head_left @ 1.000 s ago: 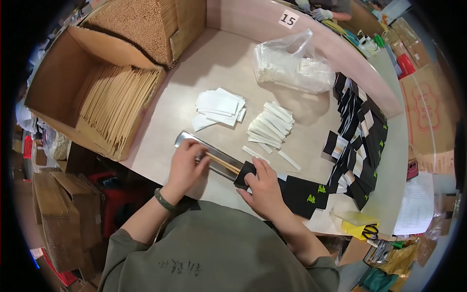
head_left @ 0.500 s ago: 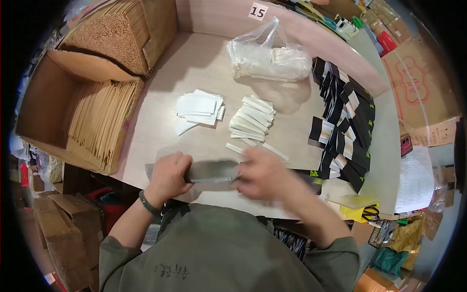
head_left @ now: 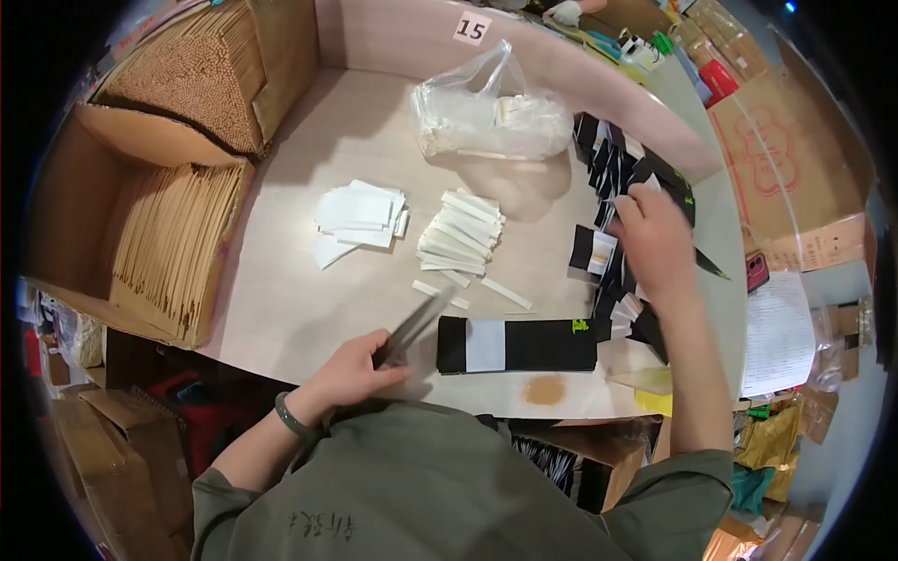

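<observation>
Near the front edge of the tabletop [head_left: 281, 309], my left hand [head_left: 351, 374] grips a tilted metal trough [head_left: 412, 327]; white-banded sleeve [head_left: 552, 346] lies flat to its right. My right hand [head_left: 655, 243], blurred, fingers curled, at the black pile [head_left: 614, 276] by the right edge; hold unclear. Earlier, both hands were together up front.

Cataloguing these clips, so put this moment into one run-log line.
left hand: holds metal trough | right hand: at black sleeve pile, contact unclear | white-banded black sleeve: flat on table
</observation>
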Demonstrator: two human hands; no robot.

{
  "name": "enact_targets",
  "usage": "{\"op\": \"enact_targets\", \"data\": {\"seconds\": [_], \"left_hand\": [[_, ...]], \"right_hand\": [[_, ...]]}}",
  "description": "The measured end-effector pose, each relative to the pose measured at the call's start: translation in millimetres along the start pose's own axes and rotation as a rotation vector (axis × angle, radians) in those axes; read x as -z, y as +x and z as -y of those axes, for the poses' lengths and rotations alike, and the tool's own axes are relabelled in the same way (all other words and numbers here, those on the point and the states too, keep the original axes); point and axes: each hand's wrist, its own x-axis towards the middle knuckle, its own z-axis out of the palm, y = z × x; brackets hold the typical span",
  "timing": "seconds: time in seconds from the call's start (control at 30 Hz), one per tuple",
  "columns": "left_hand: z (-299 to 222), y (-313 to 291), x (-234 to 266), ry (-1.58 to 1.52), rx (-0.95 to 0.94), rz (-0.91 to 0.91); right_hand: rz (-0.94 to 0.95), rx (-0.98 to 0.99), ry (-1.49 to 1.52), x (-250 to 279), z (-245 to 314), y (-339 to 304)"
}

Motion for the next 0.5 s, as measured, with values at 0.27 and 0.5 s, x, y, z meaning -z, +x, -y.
{"op": "enact_targets", "data": {"seconds": [0.27, 0.5], "left_hand": [[-17, 24, -33, 0.003, -0.561, 0.193], [4, 0, 10, 0.550, -0.160, -0.532]], "right_hand": [[0.355, 0.228, 0.884, -85, 168, -65], [0.559, -0.336, 0.718, -58, 203, -51]]}}
